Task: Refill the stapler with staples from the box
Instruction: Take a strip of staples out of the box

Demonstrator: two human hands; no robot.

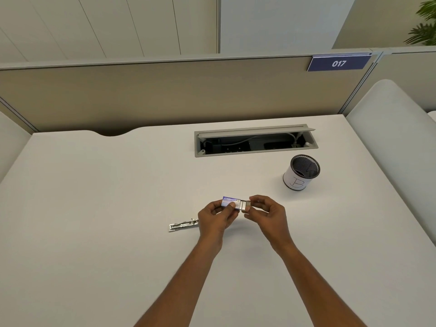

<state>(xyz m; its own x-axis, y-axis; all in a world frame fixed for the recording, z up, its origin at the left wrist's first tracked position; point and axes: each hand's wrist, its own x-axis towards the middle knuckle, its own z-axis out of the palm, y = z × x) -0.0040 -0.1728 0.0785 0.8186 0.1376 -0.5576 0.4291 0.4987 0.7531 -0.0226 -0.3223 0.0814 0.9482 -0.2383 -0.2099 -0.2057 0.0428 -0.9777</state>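
The person holds a small box of staples [230, 202] up over the middle of the white desk [94, 197]. The left hand [215, 215] is closed around the blue sleeve of the box, with the thumb pressed on top. The right hand [265, 212] pinches the inner tray [245, 205], which sticks out of the right end of the sleeve, and shiny staples show in it. The stapler [182, 225] lies flat on the desk, just to the left of the left hand, and its right end is hidden behind that hand. It looks open, but it is too small to be sure. Nothing touches it. Far and to the right stands a mesh pen cup [300, 172] with a white label and the letter B on it, well apart from the hands. Beyond the cup, a cable box [256, 140] is sunk into the desk with its lid up. The left side of the desk is wide and bare, and so is the near part around the two arms. The far edge of the desk meets a tan wall panel [153, 95], which bears a blue sign [339, 63] that reads 017. The right edge meets a pale padded seat [391, 138].
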